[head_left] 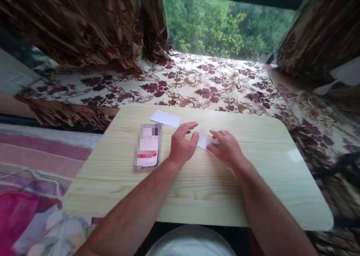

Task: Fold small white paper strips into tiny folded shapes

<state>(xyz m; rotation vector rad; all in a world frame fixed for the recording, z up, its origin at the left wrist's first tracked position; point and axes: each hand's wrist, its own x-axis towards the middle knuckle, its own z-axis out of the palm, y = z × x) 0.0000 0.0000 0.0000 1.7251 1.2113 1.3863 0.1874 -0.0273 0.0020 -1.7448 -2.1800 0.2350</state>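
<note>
A small piece of white paper (pixel 201 141) is between my two hands over the middle of the wooden table. Its right end is blurred and runs in between the thumb and fingers of my right hand (pixel 227 148), which closes on it. My left hand (pixel 183 142) is at the paper's left end, thumb and fingers apart, the thumb close to the paper's edge; whether it touches is unclear. Behind my left hand lies a small stack of white paper (pixel 165 118). Left of that hand a phone (pixel 148 145) lies flat, partly pixelated.
The light wooden table (pixel 270 188) has rounded corners. Beyond it a floral cloth (pixel 208 83) covers the window ledge, with brown curtains (pixel 107 27) on both sides. Bedding (pixel 36 147) lies at the left. A round pale object (pixel 189 243) shows below the table's near edge.
</note>
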